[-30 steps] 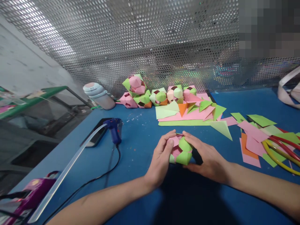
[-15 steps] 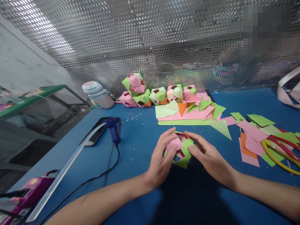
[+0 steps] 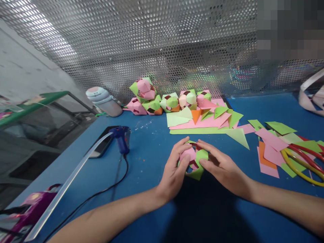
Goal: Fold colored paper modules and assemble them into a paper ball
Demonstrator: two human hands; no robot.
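Observation:
Between my two hands is a pink and green folded paper ball [image 3: 200, 156] with open gaps in its sides. My left hand [image 3: 174, 168] grips its left side, thumb on the pink panel. From the right, my right hand [image 3: 222, 165] holds the green side, fingertips at the top and thumb on the front. Beyond the hands lie folded strips and triangles of paper [image 3: 197, 125] in pink, green and orange. Several similar paper balls [image 3: 170, 102] stand in a row behind them, one stacked on top at the left.
A blue glue gun [image 3: 123, 140] with a long clear glue stick lies left, beside a phone [image 3: 101, 148]. Its cord runs to the front. A purple power strip [image 3: 37, 209] and a bottle [image 3: 103, 101] are further left. Scissors [image 3: 301, 165] rest on paper scraps [image 3: 273, 152] at right.
My right thumb has slid slightly left across the green panel. The paper ball stays between both hands, and the whole view has shifted a little.

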